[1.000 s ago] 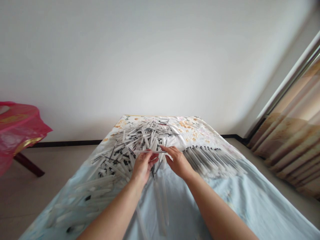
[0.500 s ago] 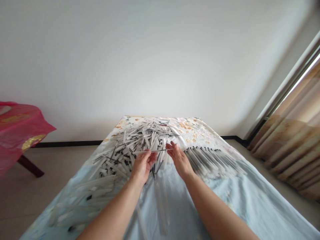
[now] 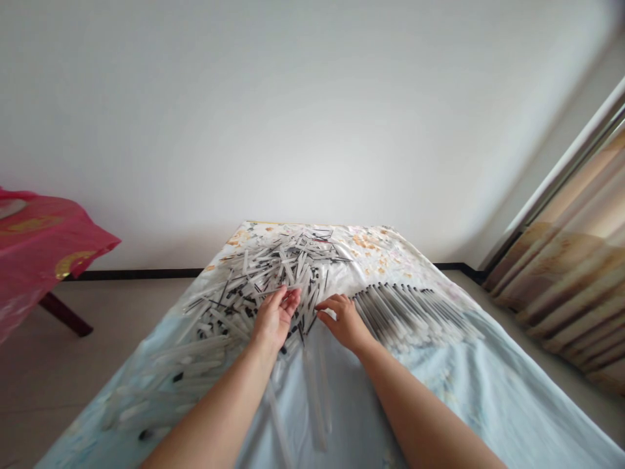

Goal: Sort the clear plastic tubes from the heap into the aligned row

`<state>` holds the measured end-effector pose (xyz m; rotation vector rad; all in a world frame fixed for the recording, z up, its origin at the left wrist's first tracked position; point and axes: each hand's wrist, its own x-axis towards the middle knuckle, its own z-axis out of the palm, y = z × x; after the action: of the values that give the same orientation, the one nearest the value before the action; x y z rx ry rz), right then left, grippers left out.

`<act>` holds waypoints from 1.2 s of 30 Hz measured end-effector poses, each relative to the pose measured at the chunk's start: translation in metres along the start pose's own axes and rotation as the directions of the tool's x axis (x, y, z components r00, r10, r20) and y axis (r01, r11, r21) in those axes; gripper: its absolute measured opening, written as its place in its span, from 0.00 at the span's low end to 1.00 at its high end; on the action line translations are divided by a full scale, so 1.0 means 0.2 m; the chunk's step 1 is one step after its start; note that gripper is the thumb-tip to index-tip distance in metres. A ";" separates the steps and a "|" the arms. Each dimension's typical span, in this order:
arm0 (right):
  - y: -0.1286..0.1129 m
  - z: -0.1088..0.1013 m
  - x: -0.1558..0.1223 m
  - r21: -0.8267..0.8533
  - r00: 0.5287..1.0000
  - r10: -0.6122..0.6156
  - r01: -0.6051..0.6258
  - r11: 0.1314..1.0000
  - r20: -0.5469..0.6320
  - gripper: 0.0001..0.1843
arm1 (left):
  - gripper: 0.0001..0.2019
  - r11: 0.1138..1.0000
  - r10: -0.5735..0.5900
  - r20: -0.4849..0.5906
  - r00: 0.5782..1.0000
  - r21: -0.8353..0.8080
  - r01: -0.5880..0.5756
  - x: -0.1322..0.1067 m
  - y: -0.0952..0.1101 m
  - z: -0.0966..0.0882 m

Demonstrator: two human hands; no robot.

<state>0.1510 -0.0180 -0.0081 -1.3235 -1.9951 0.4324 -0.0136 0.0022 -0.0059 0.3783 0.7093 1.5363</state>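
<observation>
My left hand [image 3: 275,319] is closed at thumb and forefinger on a slim translucent plastic tube [image 3: 293,287], held over the front of a loose pile. My right hand [image 3: 344,320] is beside it, palm down, thumb and forefinger apart, the tips close to thin black rods at the pile's edge. Whether they touch a rod is too small to tell. The loose pile [image 3: 288,251] mixes whitish tubes and thin black rods. Right of my right hand lies a neat row of tubes [image 3: 415,316] with dark ends, side by side.
A flowered cloth [image 3: 508,384] covers the table. More translucent tubes [image 3: 188,384] lie at the front left, and a few long ones [image 3: 315,397] between my forearms. A pink plastic-covered table [image 3: 43,247] stands left, a curtain [image 3: 576,280] right, a wall behind.
My right hand has come off the tube and moved down towards the pile's edge. My left hand keeps its tube and has shifted slightly left. The black rod between the hands no longer shows.
</observation>
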 end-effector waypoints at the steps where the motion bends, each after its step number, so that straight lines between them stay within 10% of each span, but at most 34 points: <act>1: -0.01 0.00 -0.01 -0.018 1.000 -0.011 0.012 1.000 0.024 0.08 | 0.03 1.000 0.000 -0.005 1.000 -0.005 0.000 0.00 0.00 0.00; 17: -0.11 0.17 -0.01 -0.203 0.950 -0.247 0.284 0.937 0.191 0.09 | 0.06 0.999 0.027 0.046 0.999 0.026 -0.028 -0.01 -0.01 0.01; 36: -0.15 0.16 -0.01 -0.336 0.914 -0.195 0.320 0.886 0.356 0.09 | 0.09 0.996 0.015 0.075 0.997 0.086 -0.021 -0.02 -0.03 0.00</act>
<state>0.1087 -0.0294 -0.0128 -1.2413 -2.5916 0.1207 -0.0085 -0.0023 -0.0077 0.5054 0.7171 1.5042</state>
